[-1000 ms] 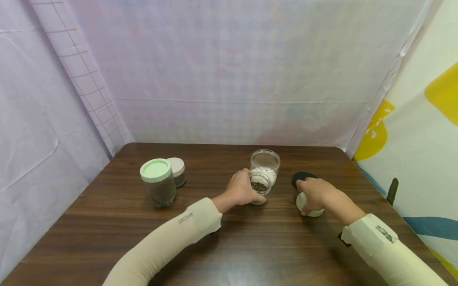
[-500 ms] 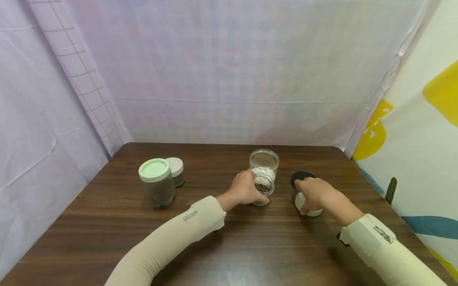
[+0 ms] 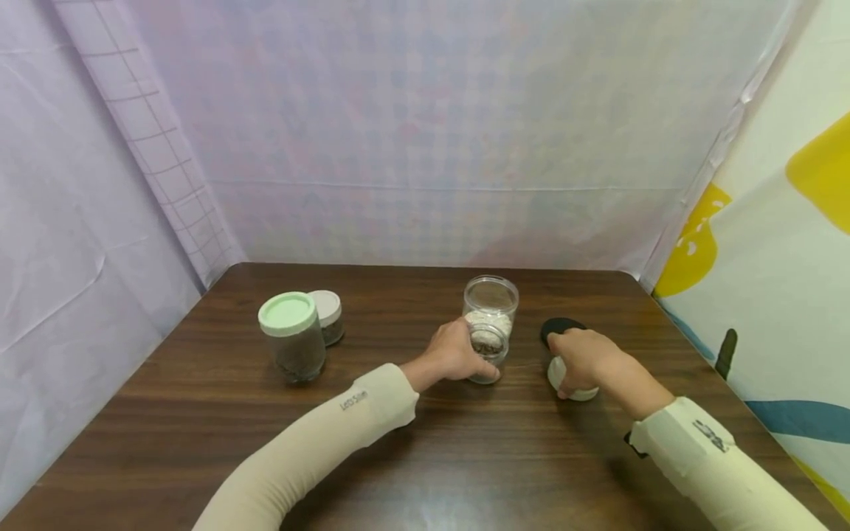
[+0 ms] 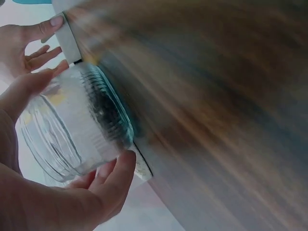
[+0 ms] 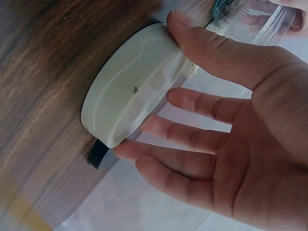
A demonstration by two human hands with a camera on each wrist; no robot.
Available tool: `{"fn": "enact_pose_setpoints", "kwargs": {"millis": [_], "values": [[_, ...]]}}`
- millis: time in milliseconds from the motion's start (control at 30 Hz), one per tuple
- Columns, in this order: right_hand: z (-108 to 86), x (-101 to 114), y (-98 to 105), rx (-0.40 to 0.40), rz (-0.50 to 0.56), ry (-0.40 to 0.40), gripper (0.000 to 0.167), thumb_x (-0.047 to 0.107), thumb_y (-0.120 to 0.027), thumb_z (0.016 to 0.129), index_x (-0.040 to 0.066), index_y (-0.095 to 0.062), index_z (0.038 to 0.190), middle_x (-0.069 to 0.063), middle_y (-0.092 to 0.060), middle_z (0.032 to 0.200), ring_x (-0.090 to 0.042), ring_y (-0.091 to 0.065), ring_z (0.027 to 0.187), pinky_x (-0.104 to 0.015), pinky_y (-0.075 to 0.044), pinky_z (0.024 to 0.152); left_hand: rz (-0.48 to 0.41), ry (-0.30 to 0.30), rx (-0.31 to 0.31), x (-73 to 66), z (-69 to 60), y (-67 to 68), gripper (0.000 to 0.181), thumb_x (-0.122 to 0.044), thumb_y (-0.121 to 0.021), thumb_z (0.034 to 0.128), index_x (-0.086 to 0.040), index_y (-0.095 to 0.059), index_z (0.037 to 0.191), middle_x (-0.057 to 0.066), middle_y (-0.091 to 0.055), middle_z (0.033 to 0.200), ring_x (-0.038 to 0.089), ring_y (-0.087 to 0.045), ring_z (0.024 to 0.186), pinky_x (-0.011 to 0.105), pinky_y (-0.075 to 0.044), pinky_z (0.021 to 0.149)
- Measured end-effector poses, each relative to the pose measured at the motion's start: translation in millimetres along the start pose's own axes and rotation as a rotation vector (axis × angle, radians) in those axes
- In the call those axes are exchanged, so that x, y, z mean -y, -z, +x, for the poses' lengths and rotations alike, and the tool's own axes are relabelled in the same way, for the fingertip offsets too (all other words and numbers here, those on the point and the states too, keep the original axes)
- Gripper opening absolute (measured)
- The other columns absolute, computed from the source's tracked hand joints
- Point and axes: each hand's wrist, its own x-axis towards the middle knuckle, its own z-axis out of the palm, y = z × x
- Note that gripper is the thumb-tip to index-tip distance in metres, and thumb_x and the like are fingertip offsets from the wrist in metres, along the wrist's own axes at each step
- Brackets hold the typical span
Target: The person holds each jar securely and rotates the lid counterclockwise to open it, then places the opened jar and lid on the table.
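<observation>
In the head view my left hand [image 3: 454, 352] holds a small open glass jar [image 3: 491, 352] with dark brown bits at its bottom. The left wrist view shows the thumb and fingers round the clear wall of this jar [image 4: 72, 125], whose base is at the table. Farther right, my right hand [image 3: 583, 361] reaches down over a white lid [image 3: 584, 396]. In the right wrist view the thumb lies at one edge of the lid [image 5: 125, 86] and fingertips touch the opposite edge; the lid sits on the table.
A larger clear jar [image 3: 491, 295] with white contents stands directly behind the small one. A black disc [image 3: 561, 325] lies beyond my right hand. At the left stand a green-lidded jar [image 3: 292, 343] and a smaller white-lidded jar [image 3: 327, 311] on the brown table [image 3: 425, 464].
The left hand and its glass jar have shifted slightly right, and the jar has tipped from leaning toward more upright. The right hand stays at the white lid.
</observation>
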Motion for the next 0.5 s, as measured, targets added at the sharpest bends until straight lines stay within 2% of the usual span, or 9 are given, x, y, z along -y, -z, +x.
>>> {"fn": "enact_pose_setpoints", "kwargs": {"millis": [367,500], "values": [[-1.4,1.6,-0.7,-0.009,0.006,-0.009,0.064,0.035,-0.097,0.061,0.007,-0.063,0.107,-0.012,-0.067,0.099,-0.035,-0.067,0.087,-0.049,-0.056,0.072,0.024,-0.017,0.009,2.5,0.1,0.1,0.08,-0.042,-0.098,0.0596,-0.004,-0.061,0.119,0.007,-0.07,0.108,0.025,-0.065,0.101,0.039,-0.055,0.091],[-1.2,1.7,-1.6,-0.015,0.009,-0.009,0.063,0.035,-0.097,0.061,0.007,-0.063,0.107,-0.012,-0.067,0.098,-0.034,-0.067,0.086,-0.048,-0.056,0.072,0.027,-0.022,0.02,1.7,-1.1,0.8,0.085,-0.042,-0.097,0.061,-0.003,-0.058,0.126,0.009,-0.069,0.115,0.028,-0.064,0.109,0.041,-0.053,0.096]]}}
